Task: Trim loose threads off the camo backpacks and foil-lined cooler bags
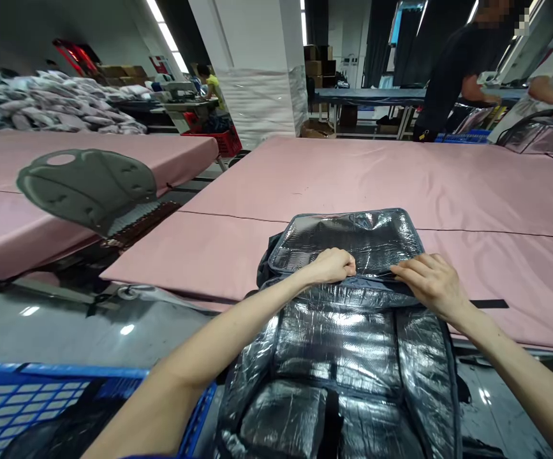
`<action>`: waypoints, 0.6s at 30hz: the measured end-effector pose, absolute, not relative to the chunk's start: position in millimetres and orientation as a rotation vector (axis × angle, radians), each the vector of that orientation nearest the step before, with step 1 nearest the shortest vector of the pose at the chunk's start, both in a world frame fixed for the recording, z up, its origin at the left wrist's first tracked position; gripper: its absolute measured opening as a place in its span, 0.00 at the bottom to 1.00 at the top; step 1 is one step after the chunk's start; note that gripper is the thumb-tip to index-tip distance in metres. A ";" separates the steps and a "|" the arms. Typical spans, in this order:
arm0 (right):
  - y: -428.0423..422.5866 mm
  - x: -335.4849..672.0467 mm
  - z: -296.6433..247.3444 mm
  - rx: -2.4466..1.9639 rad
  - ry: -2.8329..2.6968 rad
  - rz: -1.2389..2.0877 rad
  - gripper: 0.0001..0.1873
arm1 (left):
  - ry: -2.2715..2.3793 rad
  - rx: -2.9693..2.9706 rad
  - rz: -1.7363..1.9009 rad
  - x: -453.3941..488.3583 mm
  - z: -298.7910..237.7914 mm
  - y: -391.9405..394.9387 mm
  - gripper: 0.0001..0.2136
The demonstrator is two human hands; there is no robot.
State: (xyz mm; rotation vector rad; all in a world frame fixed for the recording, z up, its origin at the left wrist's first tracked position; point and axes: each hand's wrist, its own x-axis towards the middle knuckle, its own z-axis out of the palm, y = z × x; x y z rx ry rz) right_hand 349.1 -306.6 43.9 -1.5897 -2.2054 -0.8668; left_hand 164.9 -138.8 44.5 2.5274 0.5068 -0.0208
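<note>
Foil-lined bag (338,338) — at pink table (223,252) — pillar (252,38) beyond.

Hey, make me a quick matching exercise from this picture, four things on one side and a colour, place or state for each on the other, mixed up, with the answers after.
Things:
1. Bag
2. Table cover
3. Chair backrest
4. Right hand

Descriptions:
A. Grey-green
B. Holding the edge of the bag
C. Open, with a shiny lining showing
D. Pink

Right pairs: 1-C, 2-D, 3-A, 4-B
</note>
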 end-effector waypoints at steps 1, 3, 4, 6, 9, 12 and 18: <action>-304.0 344.9 44.8 -1.579 -2.232 -0.893 0.10 | 0.508 2.527 -0.022 166.1 44.3 -138.3 0.08; -298.4 337.7 46.3 -1.563 -2.282 -0.914 0.12 | 0.508 2.530 -0.012 168.0 43.3 -138.5 0.08; -296.5 335.4 46.7 -1.565 -2.302 -0.903 0.13 | 0.505 2.527 -0.001 168.3 42.8 -139.1 0.08; -296.4 335.0 46.4 -1.598 -2.270 -0.830 0.11 | 0.521 2.498 0.041 165.7 42.9 -140.1 0.08; -306.9 343.6 42.3 -1.721 -2.044 -0.606 0.07 | 0.599 2.445 0.187 146.3 44.2 -134.7 0.09; -321.6 350.5 36.0 -1.868 -1.881 -0.486 0.15 | 0.776 2.367 0.386 103.0 40.7 -117.4 0.10; -316.2 317.9 31.2 -1.944 -2.129 -0.457 0.16 | 1.581 2.249 0.333 22.5 22.4 -100.2 0.17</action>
